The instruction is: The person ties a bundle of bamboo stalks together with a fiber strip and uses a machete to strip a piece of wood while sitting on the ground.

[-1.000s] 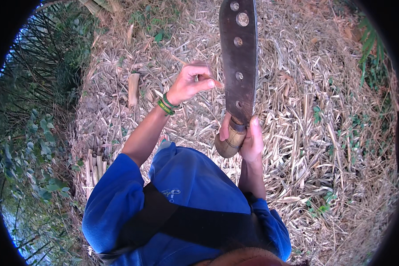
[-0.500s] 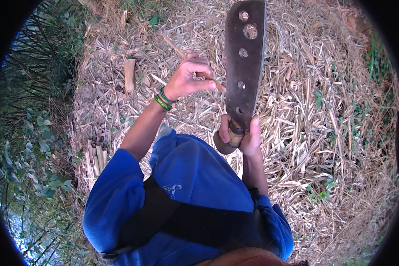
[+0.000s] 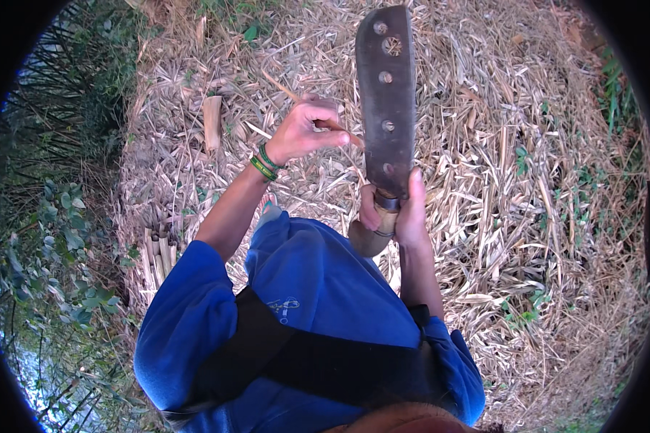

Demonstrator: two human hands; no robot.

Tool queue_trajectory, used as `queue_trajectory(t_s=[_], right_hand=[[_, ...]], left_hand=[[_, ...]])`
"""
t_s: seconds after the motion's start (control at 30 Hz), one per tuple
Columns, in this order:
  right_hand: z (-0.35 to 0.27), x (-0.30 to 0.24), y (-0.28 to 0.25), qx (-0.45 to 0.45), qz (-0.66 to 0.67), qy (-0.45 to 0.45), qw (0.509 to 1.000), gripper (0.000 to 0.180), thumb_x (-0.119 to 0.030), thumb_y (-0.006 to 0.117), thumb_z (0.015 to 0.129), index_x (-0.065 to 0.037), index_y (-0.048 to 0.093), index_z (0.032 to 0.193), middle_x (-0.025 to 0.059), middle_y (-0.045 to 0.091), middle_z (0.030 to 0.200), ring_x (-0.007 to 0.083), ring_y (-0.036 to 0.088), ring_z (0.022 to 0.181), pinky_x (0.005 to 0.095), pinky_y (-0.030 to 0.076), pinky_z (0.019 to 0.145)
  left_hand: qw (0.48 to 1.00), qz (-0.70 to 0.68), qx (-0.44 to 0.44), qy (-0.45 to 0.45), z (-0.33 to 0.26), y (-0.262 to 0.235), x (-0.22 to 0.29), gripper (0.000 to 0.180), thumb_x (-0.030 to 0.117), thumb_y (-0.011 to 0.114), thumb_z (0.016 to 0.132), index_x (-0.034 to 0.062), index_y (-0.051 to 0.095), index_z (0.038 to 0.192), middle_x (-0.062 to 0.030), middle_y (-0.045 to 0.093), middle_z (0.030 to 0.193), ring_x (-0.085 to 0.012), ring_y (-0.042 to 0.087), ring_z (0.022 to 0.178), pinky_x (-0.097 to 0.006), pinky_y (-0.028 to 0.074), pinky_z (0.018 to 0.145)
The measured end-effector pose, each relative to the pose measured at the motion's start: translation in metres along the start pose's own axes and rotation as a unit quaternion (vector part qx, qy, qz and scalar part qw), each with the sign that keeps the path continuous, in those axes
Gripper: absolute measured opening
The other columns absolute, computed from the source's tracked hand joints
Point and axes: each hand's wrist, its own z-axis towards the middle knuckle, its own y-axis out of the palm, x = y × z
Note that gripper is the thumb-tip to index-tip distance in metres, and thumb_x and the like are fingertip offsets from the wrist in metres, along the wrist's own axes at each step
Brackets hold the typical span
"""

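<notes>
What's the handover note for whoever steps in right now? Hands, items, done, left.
Left hand: pinches a thin stick, its near end against the blade's edge.
Right hand: closed on the wooden handle of a big machete, blade pointing away, flat side up.
Around: a bundle of cut stakes at the left, one short cut piece on the dry leaf litter.
Done: several stakes cut.
Left: this stick looks unfinished; how far it is trimmed cannot be told.

You are looking at soft, even daylight; shadows are staying faint, while fisheye bending and black corners are ringing the edges.
</notes>
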Motion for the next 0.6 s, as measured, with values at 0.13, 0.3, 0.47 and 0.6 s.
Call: queue_trajectory(t_s=[0.13, 0.3, 0.47, 0.6], right_hand=[[0.008, 0.0, 0.001, 0.015, -0.008, 0.006, 1.0, 0.085, -0.073, 0.009, 0.097, -0.002, 0.049, 0.122, 0.0043, 0.043, 0.049, 0.0154, 0.044, 0.039, 0.0292, 0.04, 0.041], [0.018, -0.004, 0.002, 0.001, 0.005, 0.017, 1.0, 0.077, -0.068, 0.015, 0.101, -0.002, 0.056, 0.102, 0.0061, 0.05, 0.051, 0.0139, 0.049, 0.045, 0.0282, 0.042, 0.047], [0.026, -0.004, 0.0, -0.004, 0.062, 0.044, 0.997, 0.077, -0.066, 0.013, 0.102, -0.002, 0.056, 0.104, 0.0054, 0.049, 0.051, 0.0143, 0.049, 0.045, 0.0293, 0.042, 0.047], [0.033, 0.002, 0.001, 0.013, -0.055, 0.027, 0.998, 0.074, -0.066, 0.012, 0.102, -0.005, 0.054, 0.103, 0.0046, 0.047, 0.051, 0.0152, 0.048, 0.044, 0.03, 0.042, 0.047]], left_hand=[[0.999, -0.026, 0.022, 0.019, 0.002, 0.002, -0.002, 0.025, 0.026, 0.08, 0.082, 0.0031, 0.073, 0.076, -0.0009, 0.047, 0.061, -0.0141, 0.042, 0.061, -0.033, 0.032, 0.057], [0.996, -0.078, 0.049, -0.01, -0.001, 0.002, -0.013, 0.028, 0.022, 0.08, 0.083, 0.0007, 0.067, 0.069, -0.0028, 0.043, 0.055, -0.0134, 0.04, 0.054, -0.033, 0.028, 0.052], [0.998, -0.053, 0.044, -0.012, -0.005, 0.001, -0.026, 0.03, 0.019, 0.079, 0.084, 0.0004, 0.063, 0.067, -0.0032, 0.044, 0.055, -0.0116, 0.04, 0.052, -0.033, 0.028, 0.051], [0.991, -0.121, 0.035, -0.054, -0.007, 0.003, -0.036, 0.027, 0.016, 0.077, 0.086, 0.0002, 0.064, 0.069, -0.0018, 0.046, 0.057, -0.0085, 0.041, 0.054, -0.031, 0.029, 0.051]])
